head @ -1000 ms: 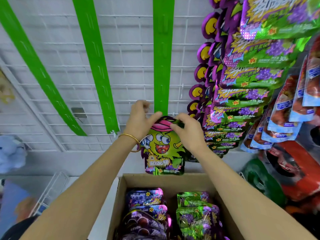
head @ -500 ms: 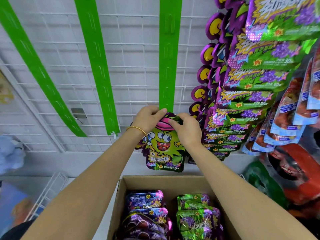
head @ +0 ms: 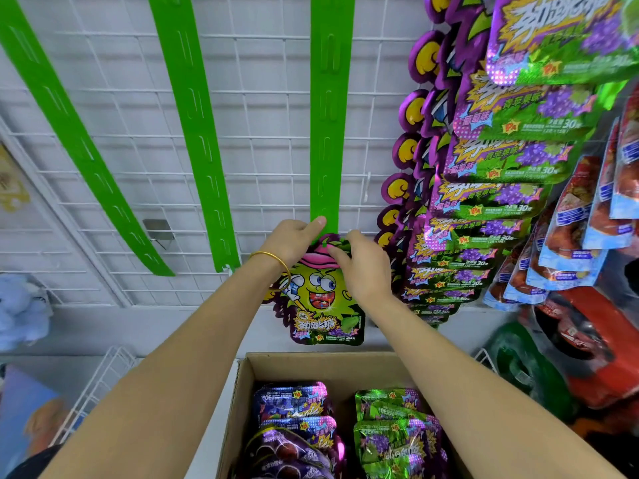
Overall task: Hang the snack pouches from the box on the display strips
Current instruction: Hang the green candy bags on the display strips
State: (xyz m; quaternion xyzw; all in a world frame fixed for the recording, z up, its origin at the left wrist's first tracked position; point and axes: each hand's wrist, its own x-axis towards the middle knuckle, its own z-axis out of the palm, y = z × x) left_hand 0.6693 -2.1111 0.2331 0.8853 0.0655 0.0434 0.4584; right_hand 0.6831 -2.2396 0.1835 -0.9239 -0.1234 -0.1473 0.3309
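Close beside held pouch (head: 325,305): hung pouches (head: 484,233).

A shop: snack pouches (head: 484,202) stocked on wire grid (head: 262,137).

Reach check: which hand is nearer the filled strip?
Right. Right hand, holding the pouch, is just left of the filled strip; left hand is further left, thumb on the empty strip.
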